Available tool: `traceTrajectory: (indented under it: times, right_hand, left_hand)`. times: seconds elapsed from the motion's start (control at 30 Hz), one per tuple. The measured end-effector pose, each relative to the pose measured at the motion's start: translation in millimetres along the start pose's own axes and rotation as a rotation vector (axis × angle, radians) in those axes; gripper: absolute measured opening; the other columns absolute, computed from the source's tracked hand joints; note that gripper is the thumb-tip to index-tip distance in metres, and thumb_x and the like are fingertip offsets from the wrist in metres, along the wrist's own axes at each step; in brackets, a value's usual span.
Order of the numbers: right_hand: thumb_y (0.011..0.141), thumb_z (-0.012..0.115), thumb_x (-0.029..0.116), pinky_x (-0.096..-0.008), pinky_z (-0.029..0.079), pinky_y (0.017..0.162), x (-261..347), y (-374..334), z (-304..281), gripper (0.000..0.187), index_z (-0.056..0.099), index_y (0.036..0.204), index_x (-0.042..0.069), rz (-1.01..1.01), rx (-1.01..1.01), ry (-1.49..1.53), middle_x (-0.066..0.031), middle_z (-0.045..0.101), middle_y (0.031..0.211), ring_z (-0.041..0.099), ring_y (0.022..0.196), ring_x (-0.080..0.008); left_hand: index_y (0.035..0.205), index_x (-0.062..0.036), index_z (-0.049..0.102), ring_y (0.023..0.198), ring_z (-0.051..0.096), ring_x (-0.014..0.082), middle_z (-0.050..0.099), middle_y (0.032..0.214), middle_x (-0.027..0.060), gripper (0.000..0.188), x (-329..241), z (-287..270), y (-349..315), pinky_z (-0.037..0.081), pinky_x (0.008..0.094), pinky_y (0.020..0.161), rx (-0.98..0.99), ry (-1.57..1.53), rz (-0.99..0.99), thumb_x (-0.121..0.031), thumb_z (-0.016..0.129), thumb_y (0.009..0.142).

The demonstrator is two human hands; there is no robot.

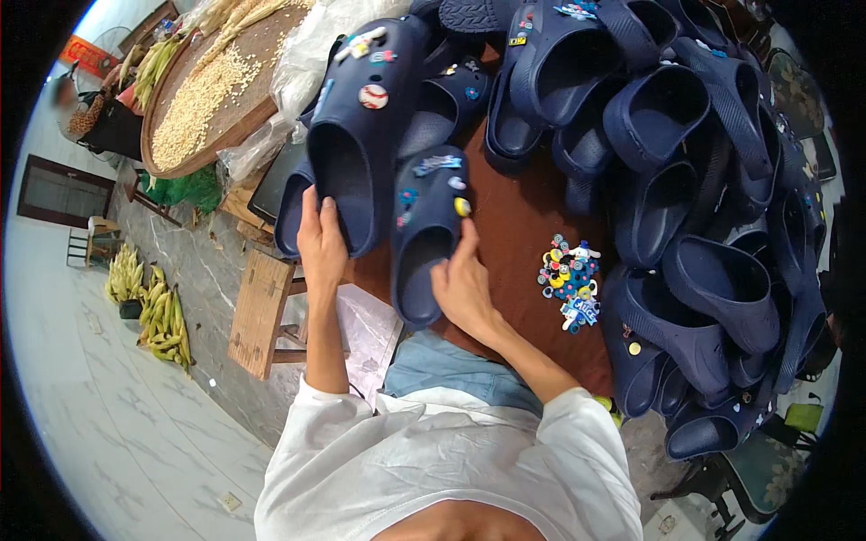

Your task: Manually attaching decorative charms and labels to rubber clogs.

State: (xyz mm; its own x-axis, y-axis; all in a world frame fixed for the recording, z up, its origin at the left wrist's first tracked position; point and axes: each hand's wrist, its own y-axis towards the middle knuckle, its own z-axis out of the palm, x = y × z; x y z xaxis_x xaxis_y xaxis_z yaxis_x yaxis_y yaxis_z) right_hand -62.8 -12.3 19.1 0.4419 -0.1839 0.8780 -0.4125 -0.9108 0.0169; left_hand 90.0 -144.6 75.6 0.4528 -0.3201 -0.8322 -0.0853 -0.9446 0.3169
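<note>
My left hand is closed round the heel end of a navy clog, its toe pointing away from me. White, blue and baseball-like charms sit on that toe. Beside it, a second navy clog lies under my right hand, whose thumb and fingers grip its right side. The index fingertip is at a yellow and white charm on its upper. Blue and white charms are also fixed there. To the right, a small heap of colourful charms rests on the brown table.
A large pile of navy clogs fills the right side. More clogs lie beyond my hands. At the back left are a round tray of corn kernels and a plastic bag. A wooden stool, corn cobs and another person are at left.
</note>
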Motion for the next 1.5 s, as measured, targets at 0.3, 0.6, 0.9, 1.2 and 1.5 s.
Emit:
traceTrajectory:
  times: [0.3,0.6,0.9,1.2,1.5]
  right_hand:
    - [0.086,0.063,0.011,-0.0545,0.050,0.082,-0.9,45.2,37.7,0.084,0.007,0.146,-0.005,-0.194,-0.019,0.117,-0.0402,0.038,0.131,0.058,0.096,-0.0547]
    - [0.094,0.054,0.004,-0.0296,0.053,0.076,-60.6,5.2,-67.8,0.031,0.049,0.125,-0.003,-0.192,0.001,0.075,-0.0150,0.058,0.110,0.063,0.087,-0.0203]
    - [0.099,0.048,0.008,-0.0297,0.053,0.081,-59.8,-53.5,-122.1,0.033,0.046,0.131,-0.001,0.105,-0.175,0.323,-0.0154,0.054,0.124,0.062,0.100,-0.0207]
    - [0.090,0.064,0.024,-0.0449,0.033,0.108,-40.4,-63.3,-96.7,0.067,0.032,0.142,-0.002,-0.228,-0.059,-0.204,-0.0248,0.038,0.141,0.039,0.130,-0.0411]
    - [0.091,0.063,0.024,-0.0463,0.035,0.107,-60.5,-80.2,-97.6,0.058,0.038,0.137,-0.001,-0.184,-0.022,-0.166,-0.0234,0.043,0.134,0.041,0.127,-0.0409]
  left_hand:
    - [0.127,0.0005,0.050,0.085,0.064,0.0259,0.065,0.094,0.0198,0.034,-10.3,-11.0,-17.9,0.048,0.0340,0.078,0.065,0.033,0.003,-0.019,0.045,0.100]
    - [0.124,-0.0034,0.052,0.095,0.062,0.0435,0.064,0.103,0.0259,0.031,-46.3,-1.2,-71.7,0.049,0.0448,0.081,0.393,0.114,0.088,-0.011,0.048,0.093]
    - [0.122,-0.0019,0.048,0.091,0.061,0.0466,0.062,0.104,0.0268,0.030,-39.3,27.8,-135.5,0.047,0.0529,0.078,0.563,0.171,-0.047,-0.013,0.046,0.094]
    - [0.124,-0.0017,0.049,0.083,0.063,0.0457,0.062,0.102,0.0271,0.035,-30.1,45.7,-149.0,0.050,0.0534,0.071,0.620,0.334,-0.024,-0.021,0.049,0.095]
    - [0.113,-0.0036,0.059,0.076,0.065,0.0390,0.061,0.086,0.0173,0.037,-43.9,39.2,-111.6,0.051,0.0475,0.064,0.751,0.496,0.227,-0.032,0.062,0.089]
